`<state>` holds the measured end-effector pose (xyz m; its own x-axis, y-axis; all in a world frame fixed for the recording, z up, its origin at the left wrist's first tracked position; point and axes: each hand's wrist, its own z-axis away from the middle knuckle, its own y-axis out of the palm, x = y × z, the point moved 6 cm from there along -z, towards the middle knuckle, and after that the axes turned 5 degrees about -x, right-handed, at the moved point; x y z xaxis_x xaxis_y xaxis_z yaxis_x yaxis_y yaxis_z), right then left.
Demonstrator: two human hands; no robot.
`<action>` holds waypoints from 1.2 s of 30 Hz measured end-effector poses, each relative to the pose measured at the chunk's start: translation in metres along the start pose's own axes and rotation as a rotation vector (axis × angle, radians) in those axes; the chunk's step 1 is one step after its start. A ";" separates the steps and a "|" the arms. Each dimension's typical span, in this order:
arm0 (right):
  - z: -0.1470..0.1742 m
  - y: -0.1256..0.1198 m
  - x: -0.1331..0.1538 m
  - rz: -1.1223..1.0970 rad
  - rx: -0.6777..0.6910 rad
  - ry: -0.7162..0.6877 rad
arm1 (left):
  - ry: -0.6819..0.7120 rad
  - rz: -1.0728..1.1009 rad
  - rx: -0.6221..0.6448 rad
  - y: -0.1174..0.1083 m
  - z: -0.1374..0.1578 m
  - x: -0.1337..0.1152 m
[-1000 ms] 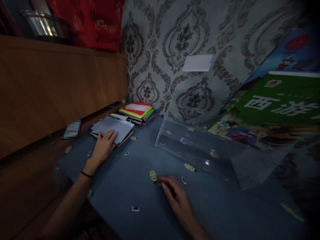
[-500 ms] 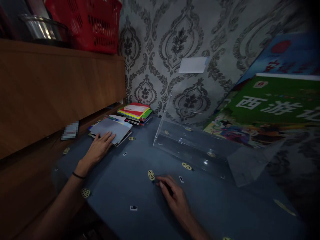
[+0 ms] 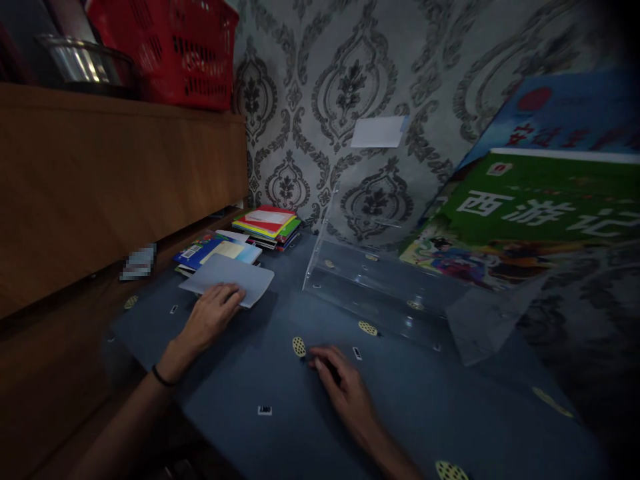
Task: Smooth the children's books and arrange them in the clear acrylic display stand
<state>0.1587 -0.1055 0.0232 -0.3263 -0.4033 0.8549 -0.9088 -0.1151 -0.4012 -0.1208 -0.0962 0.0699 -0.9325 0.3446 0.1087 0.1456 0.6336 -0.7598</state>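
Note:
My left hand (image 3: 215, 313) grips the near edge of a thin book with a plain pale-grey cover (image 3: 227, 275), its fingers on top and its thumb hidden. The far part of that book overlaps a small stack whose top is a blue book (image 3: 220, 250) with a barcode. My right hand (image 3: 343, 383) rests on the table beside a yellow pineapple print, fingers loosely curled, thumb close to the fingertips, nothing visible in it. Right of the hands stands a clear acrylic book rack (image 3: 320, 257); a green book with white Chinese characters (image 3: 545, 213) leans in it, before a blue book (image 3: 575, 110).
Another pile of colourful books (image 3: 267, 223), red on top, lies by the wall. The table (image 3: 225, 387) wears a blue-grey patterned cover. A wooden cabinet (image 3: 125, 167) borders the left, carrying a red plastic basket (image 3: 200, 60) and a steel bowl (image 3: 87, 63).
My left hand has drawn the grey-covered book off the stack, toward me and slightly right, uncovering the blue book. The right hand has stayed nearly in place.

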 end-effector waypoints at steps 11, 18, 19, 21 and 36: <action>0.007 -0.013 -0.032 -0.220 -0.159 0.269 | 0.278 0.312 -0.007 -0.003 0.014 -0.148; 0.017 -0.035 -0.050 -0.325 -0.179 0.349 | 0.343 0.436 0.184 0.003 0.032 -0.202; 0.018 -0.036 -0.050 -0.313 -0.178 0.341 | 0.346 0.461 0.228 0.004 0.033 -0.205; 0.019 -0.037 -0.048 -0.280 -0.165 0.336 | 0.337 0.498 0.318 0.010 0.033 -0.205; 0.023 -0.037 -0.055 -0.199 -0.176 0.344 | -0.005 0.215 0.441 0.075 0.008 -0.069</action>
<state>0.2163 -0.1000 -0.0170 -0.1810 -0.0590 0.9817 -0.9835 0.0084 -0.1808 -0.0481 -0.0778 0.0004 -0.8983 0.4315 -0.0825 0.1820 0.1946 -0.9639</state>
